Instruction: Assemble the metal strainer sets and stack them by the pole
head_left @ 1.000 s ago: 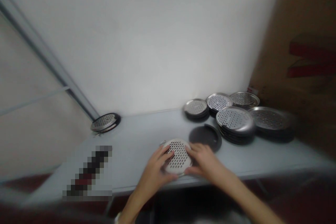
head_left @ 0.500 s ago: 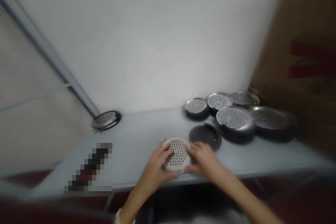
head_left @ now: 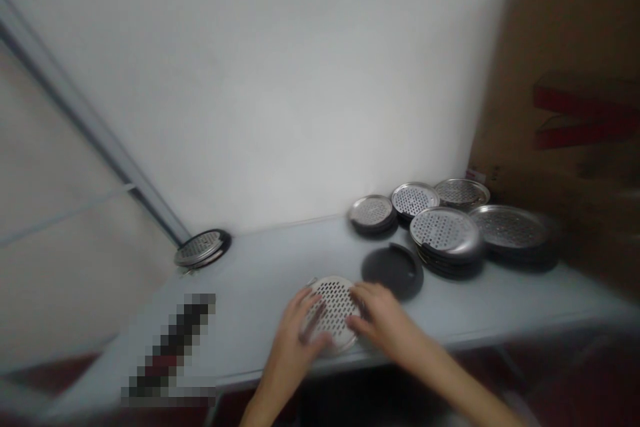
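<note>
A round metal disc (head_left: 334, 310) with rows of slots lies near the table's front edge. My left hand (head_left: 294, 335) grips its left side, fingers curled over the rim and the thumb at the lower edge. On the opposite side, my right hand (head_left: 384, 319) holds the right rim between thumb and fingers. What is beneath the disc is hidden. Just behind my right hand, a black round tray-like piece (head_left: 393, 273) with a raised rim lies flat on the table.
Several stacks of perforated discs with black rings, including a front stack (head_left: 445, 237), stand at the right. Another disc pair (head_left: 203, 250) lies at the far left by the wall. A large cardboard box (head_left: 565, 180) borders the table (head_left: 250, 320). A pixelated patch hides something at left.
The view has tilted up slightly, so the table sits lower in it. Both hands stay at the disc; their fingers have shifted a little on its rim.
</note>
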Demonstrator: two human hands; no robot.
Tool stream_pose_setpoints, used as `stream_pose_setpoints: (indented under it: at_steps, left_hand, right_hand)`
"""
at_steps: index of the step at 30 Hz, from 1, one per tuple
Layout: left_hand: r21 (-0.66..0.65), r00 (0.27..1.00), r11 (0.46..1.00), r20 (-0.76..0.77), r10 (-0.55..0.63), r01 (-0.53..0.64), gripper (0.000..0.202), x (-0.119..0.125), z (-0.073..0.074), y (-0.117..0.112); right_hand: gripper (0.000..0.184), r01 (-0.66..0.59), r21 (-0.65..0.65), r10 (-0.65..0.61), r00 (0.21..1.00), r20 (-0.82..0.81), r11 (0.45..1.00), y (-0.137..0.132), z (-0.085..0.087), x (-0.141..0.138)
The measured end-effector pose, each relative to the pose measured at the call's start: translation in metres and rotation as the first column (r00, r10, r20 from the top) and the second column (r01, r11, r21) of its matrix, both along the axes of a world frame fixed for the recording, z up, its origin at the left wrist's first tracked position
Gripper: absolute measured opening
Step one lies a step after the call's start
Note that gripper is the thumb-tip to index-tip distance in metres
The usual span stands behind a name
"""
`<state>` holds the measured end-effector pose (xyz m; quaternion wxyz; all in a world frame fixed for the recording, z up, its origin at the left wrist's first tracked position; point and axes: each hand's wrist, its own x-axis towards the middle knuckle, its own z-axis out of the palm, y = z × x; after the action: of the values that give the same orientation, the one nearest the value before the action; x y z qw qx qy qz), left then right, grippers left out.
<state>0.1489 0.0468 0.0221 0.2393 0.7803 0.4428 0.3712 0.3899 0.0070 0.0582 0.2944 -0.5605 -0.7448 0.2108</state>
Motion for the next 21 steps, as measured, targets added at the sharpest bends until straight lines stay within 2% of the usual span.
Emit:
stream_pose_setpoints:
  at_steps: [3,5,8,10,12,14,16,18,21]
  left_hand:
    - [-0.096,0.971,0.988,0.199,0.136,-0.118,0.046,0.005,-0.002,-0.003]
    - [-0.195,0.918,0.976,0.360,0.165,-0.099,0.047,0.008,-0.004,-0.004]
    - [-0.363,0.786,0.930,0.560,0.261,-0.051,0.052,0.011,-0.005,-0.005]
    - [-0.457,0.677,0.887,0.631,0.379,-0.070,0.052,0.010,-0.005,-0.004]
    - [-0.528,0.597,0.846,0.657,0.460,-0.071,0.052,0.009,-0.003,-0.003]
    - [-0.575,0.568,0.818,0.665,0.484,-0.024,0.053,0.010,0.001,-0.003]
    - [-0.603,0.558,0.797,0.677,0.480,0.047,0.060,0.012,0.008,-0.006]
    - [-0.620,0.532,0.780,0.690,0.490,0.086,0.067,0.016,0.017,-0.009]
    - [-0.644,0.476,0.758,0.702,0.530,0.106,0.074,0.022,0.027,-0.014]
  right_hand:
    - [0.042,0.006,0.010,-0.005,0.996,-0.087,1.000,-0.001,-0.007,-0.004]
    - [0.046,0.032,0.004,-0.031,0.991,-0.133,0.999,0.000,-0.013,-0.006]
    - [0.051,0.073,0.003,-0.070,0.970,-0.231,0.997,0.004,-0.020,-0.008]
    - [0.056,0.106,-0.019,-0.106,0.947,-0.304,0.994,0.006,-0.024,-0.009]
    - [0.062,0.138,-0.100,-0.166,0.903,-0.395,0.985,0.009,-0.027,-0.011]
    - [0.064,0.117,-0.232,-0.226,0.817,-0.530,0.966,0.010,-0.029,-0.015]
    - [0.059,0.011,-0.334,-0.248,0.693,-0.677,0.942,0.010,-0.029,-0.019]
    - [0.054,-0.120,-0.364,-0.237,0.569,-0.787,0.923,0.010,-0.027,-0.022]
    - [0.056,-0.228,-0.369,-0.233,0.465,-0.854,0.901,0.009,-0.022,-0.021]
